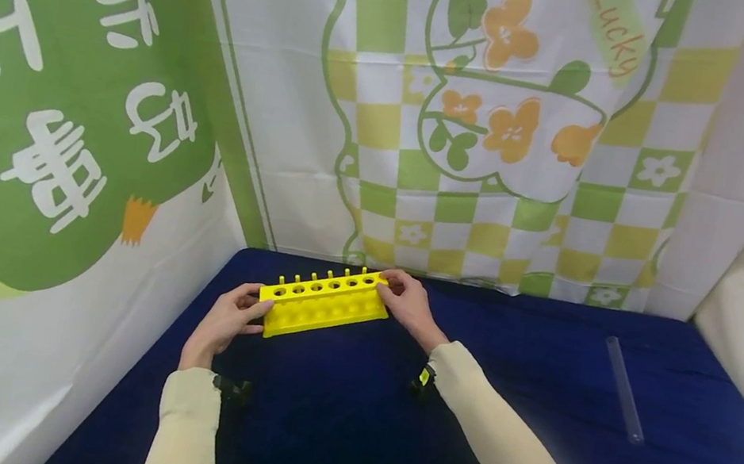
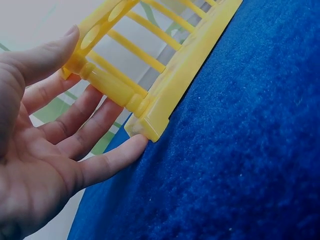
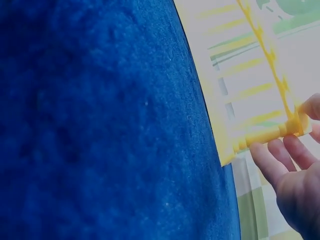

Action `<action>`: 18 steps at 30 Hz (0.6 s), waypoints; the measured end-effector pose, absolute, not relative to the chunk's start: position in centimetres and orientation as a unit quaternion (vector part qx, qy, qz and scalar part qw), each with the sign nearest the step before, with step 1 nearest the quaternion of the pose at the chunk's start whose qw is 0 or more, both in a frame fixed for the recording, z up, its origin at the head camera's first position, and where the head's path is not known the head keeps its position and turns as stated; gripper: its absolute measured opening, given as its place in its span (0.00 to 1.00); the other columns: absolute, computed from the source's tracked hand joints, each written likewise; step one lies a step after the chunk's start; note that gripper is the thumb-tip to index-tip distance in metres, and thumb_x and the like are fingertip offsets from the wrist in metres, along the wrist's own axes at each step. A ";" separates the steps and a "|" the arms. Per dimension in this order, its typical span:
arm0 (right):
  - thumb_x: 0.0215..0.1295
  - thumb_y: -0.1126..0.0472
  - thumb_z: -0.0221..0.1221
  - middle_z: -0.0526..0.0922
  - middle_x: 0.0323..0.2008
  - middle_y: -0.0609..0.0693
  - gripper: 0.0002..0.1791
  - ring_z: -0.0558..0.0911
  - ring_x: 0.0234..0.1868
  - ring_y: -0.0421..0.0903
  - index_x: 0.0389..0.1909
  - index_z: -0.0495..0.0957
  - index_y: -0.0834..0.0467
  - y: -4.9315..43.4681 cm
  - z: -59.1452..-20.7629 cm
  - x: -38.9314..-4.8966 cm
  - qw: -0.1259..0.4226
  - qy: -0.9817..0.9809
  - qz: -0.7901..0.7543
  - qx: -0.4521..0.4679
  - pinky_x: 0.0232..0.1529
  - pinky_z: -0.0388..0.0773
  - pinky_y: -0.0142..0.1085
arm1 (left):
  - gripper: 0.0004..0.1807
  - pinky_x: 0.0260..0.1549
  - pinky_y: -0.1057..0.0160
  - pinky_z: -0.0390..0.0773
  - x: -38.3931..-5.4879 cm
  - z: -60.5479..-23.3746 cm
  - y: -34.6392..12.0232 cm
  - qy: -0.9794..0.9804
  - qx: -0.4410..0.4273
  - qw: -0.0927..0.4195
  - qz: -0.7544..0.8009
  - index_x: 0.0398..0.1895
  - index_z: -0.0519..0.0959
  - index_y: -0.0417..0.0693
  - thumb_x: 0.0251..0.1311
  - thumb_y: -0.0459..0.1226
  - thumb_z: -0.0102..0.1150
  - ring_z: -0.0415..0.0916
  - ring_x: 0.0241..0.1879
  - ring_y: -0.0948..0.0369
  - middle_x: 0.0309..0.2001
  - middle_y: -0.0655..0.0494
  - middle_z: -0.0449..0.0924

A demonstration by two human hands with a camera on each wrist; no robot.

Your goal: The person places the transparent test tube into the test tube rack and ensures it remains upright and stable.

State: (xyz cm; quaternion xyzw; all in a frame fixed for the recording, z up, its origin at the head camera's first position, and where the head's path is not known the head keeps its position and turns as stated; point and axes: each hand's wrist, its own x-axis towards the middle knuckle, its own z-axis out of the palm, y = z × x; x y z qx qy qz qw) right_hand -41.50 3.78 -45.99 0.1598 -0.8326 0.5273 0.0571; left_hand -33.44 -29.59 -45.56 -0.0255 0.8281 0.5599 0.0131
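A yellow test tube rack (image 1: 327,312) spans the space between my two hands, over the far left part of the blue cloth. It has a row of round holes on top and short pegs along its back edge. My left hand (image 1: 225,321) grips the rack's left end, thumb on the top plate and fingers at the end post (image 2: 112,86); the little finger touches the base corner. At the other end my right hand (image 1: 410,306) pinches the top plate, with fingers against the end post (image 3: 262,136). I cannot tell whether the base touches the cloth.
A clear, narrow rod-like piece (image 1: 624,390) lies on the blue cloth (image 1: 541,354) to the right; tube or ruler, I cannot tell. Printed curtains (image 1: 74,99) stand at the left, the back and the right of the table.
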 end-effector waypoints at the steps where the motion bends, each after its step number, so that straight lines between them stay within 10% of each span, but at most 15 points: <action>1: 0.68 0.49 0.59 0.82 0.53 0.52 0.17 0.81 0.51 0.50 0.54 0.79 0.50 3.8 -45.9 -41.4 0.058 -0.833 0.527 0.159 0.51 0.81 0.45 | 0.36 0.48 0.54 0.84 -33.5 -45.5 -29.5 0.828 -0.025 0.013 0.560 0.71 0.63 0.49 0.64 0.51 0.61 0.77 0.55 0.44 0.60 0.37 0.71; 18: 0.69 0.49 0.59 0.82 0.51 0.53 0.18 0.80 0.47 0.49 0.56 0.79 0.50 4.8 -46.0 -40.5 0.075 -0.843 0.511 0.150 0.49 0.80 0.43 | 0.34 0.48 0.54 0.84 -33.9 -45.4 -28.7 0.827 -0.016 0.021 0.562 0.72 0.63 0.50 0.66 0.49 0.60 0.77 0.56 0.44 0.60 0.38 0.71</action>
